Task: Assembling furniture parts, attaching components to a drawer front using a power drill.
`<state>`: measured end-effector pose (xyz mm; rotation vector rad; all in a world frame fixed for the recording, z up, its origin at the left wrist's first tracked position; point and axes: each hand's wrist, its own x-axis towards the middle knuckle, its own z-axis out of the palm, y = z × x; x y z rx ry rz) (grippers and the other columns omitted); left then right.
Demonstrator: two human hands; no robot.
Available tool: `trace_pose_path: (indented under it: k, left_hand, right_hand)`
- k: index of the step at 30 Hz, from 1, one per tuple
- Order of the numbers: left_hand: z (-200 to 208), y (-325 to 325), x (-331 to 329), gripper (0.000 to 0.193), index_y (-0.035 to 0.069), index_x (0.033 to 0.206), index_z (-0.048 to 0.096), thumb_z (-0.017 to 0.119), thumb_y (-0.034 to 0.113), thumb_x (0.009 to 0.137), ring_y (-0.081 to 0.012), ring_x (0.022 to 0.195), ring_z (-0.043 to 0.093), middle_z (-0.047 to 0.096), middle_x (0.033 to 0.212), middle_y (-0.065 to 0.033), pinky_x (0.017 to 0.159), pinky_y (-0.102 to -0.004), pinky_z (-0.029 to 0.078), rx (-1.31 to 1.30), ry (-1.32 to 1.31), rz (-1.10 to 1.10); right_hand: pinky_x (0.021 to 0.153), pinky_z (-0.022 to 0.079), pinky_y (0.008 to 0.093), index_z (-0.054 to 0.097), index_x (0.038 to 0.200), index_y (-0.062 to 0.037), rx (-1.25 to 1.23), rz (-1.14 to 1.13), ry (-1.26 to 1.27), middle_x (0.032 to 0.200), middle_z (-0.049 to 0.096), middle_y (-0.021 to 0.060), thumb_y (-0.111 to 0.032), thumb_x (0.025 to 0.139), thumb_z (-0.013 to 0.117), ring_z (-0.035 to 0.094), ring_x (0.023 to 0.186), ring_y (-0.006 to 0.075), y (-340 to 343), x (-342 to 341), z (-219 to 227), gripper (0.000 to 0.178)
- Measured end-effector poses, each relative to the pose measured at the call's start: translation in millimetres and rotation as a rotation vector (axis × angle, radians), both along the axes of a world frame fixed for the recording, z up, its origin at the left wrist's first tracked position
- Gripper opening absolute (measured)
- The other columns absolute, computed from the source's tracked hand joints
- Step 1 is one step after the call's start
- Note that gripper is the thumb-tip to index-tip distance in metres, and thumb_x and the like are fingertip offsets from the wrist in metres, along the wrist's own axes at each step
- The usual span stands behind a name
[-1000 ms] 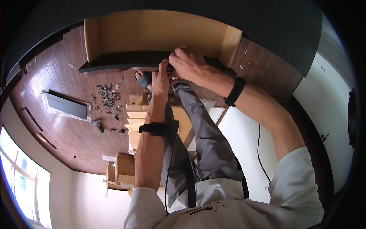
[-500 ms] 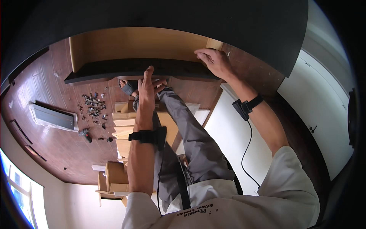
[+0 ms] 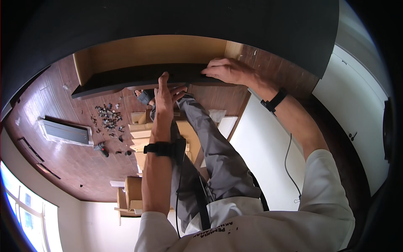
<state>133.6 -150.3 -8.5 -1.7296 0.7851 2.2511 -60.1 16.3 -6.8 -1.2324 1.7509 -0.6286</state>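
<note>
A drawer-like wooden box [image 3: 155,48] with a pale interior sticks out below a large black top. Along its near side runs a dark front panel [image 3: 121,76]. My left hand [image 3: 164,95] is at the middle of this panel, thumb pointing up across it and the other fingers spread to the right below its edge. To the right, my right hand [image 3: 228,72] has its fingers bent together over the panel's upper edge near its right end. The fingertips' far sides are hidden.
Overhead spans the black top [image 3: 189,17]. On the wooden floor at left lie a pile of small hardware [image 3: 109,117], a power drill [image 3: 100,148] and a wrapped grey panel [image 3: 65,131]. Cardboard boxes [image 3: 133,189] stand behind my legs. A white door [image 3: 352,109] is at right.
My right hand has come down and left from the box's right side onto the dark front panel. The left hand keeps nearly the same place at the panel's middle.
</note>
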Motion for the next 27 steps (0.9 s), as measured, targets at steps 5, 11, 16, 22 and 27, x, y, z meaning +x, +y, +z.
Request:
trace_pose_path:
  k: [5, 11, 16, 22, 27]
  left_hand:
    - [2, 0, -4, 0.063, 0.009, 0.133, 0.041, 0.052, 0.053, 0.089, -0.0259, 0.082, 0.069, 0.06, 0.103, -0.0175, 0.069, -0.0331, 0.056, 0.031, 0.0, 0.038]
    - [0, 0, -2, 0.063, 0.009, 0.132, 0.041, 0.052, 0.053, 0.089, -0.0258, 0.081, 0.069, 0.057, 0.107, -0.0172, 0.07, -0.0337, 0.057, 0.019, 0.029, 0.044]
    - [0, 0, -3, 0.062, 0.009, 0.13, 0.042, 0.052, 0.053, 0.088, -0.0263, 0.082, 0.069, 0.056, 0.108, -0.0178, 0.072, -0.0347, 0.057, 0.013, 0.007, 0.057]
    - [-2, 0, -5, 0.065, 0.007, 0.132, 0.039, 0.052, 0.054, 0.089, -0.0276, 0.083, 0.069, 0.055, 0.11, -0.0182, 0.074, -0.0376, 0.057, 0.012, -0.011, 0.059]
    - [-6, 0, -1, 0.068, 0.007, 0.135, 0.036, 0.049, 0.057, 0.09, -0.0279, 0.085, 0.068, 0.049, 0.121, -0.0198, 0.075, -0.039, 0.057, 0.007, 0.015, 0.075]
  right_hand:
    - [0.068, 0.054, 0.0323, 0.069, 0.1, -0.0016, -0.146, 0.102, 0.097, 0.089, 0.067, 0.0083, -0.01, 0.084, 0.066, 0.066, 0.08, 0.0231, -4, 3, 1, 0.018]
    - [0.07, 0.053, 0.0326, 0.069, 0.096, -0.0022, 0.1, -0.171, -0.039, 0.088, 0.067, 0.0106, -0.007, 0.084, 0.066, 0.065, 0.081, 0.0248, -7, 14, -1, 0.014]
    - [0.071, 0.053, 0.0345, 0.07, 0.096, -0.0031, 0.157, -0.35, -0.136, 0.088, 0.067, 0.0115, -0.009, 0.086, 0.065, 0.066, 0.081, 0.0257, -9, 19, -6, 0.013]
    - [0.078, 0.052, 0.0344, 0.069, 0.099, -0.0035, 0.223, -0.262, -0.016, 0.095, 0.066, 0.012, -0.009, 0.088, 0.062, 0.064, 0.088, 0.0263, -12, 21, 1, 0.015]
    - [0.079, 0.051, 0.035, 0.066, 0.103, 0.0015, 0.157, -0.163, -0.007, 0.1, 0.062, 0.0137, -0.017, 0.082, 0.068, 0.061, 0.095, 0.0287, -10, 24, 17, 0.028]
